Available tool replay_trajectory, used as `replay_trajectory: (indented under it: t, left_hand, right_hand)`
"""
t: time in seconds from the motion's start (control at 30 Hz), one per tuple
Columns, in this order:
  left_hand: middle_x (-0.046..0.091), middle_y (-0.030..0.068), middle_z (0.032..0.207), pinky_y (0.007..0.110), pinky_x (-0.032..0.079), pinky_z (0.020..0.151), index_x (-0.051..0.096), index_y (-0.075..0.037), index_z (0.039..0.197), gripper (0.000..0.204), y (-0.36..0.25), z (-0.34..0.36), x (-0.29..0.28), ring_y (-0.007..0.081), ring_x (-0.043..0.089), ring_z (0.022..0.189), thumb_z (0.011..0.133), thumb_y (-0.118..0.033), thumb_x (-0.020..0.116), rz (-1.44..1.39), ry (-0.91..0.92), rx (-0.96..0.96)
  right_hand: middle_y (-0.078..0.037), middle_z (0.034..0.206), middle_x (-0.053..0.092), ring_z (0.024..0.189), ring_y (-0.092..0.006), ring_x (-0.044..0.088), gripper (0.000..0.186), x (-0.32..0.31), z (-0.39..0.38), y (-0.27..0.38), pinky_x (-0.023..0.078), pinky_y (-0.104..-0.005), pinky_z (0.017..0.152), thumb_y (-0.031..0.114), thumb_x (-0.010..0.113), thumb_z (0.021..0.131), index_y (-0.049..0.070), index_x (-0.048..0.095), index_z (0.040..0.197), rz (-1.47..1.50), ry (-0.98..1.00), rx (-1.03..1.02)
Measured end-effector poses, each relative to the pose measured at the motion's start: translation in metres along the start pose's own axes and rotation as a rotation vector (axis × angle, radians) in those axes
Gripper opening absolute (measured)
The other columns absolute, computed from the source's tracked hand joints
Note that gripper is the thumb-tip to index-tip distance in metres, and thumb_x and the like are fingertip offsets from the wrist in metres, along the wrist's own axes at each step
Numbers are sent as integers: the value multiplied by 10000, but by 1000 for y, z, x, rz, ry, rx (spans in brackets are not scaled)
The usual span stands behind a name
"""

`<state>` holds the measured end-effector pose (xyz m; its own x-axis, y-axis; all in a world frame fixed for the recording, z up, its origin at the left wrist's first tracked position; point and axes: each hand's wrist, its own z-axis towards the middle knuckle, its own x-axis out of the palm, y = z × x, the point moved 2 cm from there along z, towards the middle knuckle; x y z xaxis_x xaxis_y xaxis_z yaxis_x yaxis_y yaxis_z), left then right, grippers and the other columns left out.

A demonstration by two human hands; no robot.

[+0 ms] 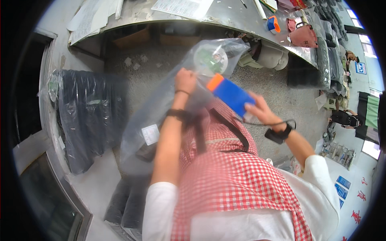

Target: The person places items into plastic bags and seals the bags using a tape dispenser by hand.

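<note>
My left hand (185,81) is closed in a fist on a long clear plastic bag (161,90). The bag slants from the upper middle down to the left, past my left forearm. Near its upper end a round white and green disc (210,59) shows through the film, and a white label (150,134) sits lower down. In my right hand (262,109) is a flat blue block with an orange end (233,95). Its orange end points up and left, close to the bag. I cannot tell its exact kind or whether it touches the film.
A metal table (237,18) curves across the far side, bearing papers (183,8), a second blue and orange piece (274,25) and a pink bag (302,35). Plastic-wrapped dark rolls (92,116) stand at left. Another person (345,119) is far right.
</note>
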<state>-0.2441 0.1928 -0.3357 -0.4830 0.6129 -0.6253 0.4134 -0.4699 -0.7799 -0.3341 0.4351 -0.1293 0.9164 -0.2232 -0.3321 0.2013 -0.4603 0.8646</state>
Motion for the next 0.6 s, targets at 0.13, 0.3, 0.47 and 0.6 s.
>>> replay_trajectory:
  t: [0.13,0.3,0.47,0.6]
  left_hand:
    - [606,183,787,460,473,696,699,-76,690,248,11,25,-12,363,588,778,778,-305,659,17,7,55]
    - [596,179,773,455,461,673,674,-69,664,276,-6,39,-1,359,576,746,772,-322,656,55,68,61]
    - [583,193,818,440,460,702,671,-53,707,247,-8,22,-12,367,566,786,775,-289,641,39,188,-43]
    - [523,187,1190,458,393,947,672,-51,984,352,-54,-41,-52,381,436,1185,761,-320,714,231,185,124]
  right_hand:
    - [-170,920,645,846,-244,632,536,9,-74,-104,493,-373,769,418,600,890,-50,543,1144,-157,-39,100]
    - [-247,1052,642,968,-336,649,554,36,-14,-180,495,-413,842,407,588,893,-30,528,1227,-38,-146,135]
    - [-255,981,646,900,-391,638,486,56,91,-196,508,-444,794,413,567,885,-18,566,1108,-354,95,391]
    - [-231,797,645,743,-392,634,461,14,73,-170,495,-467,682,430,572,862,-18,595,965,-423,237,168]
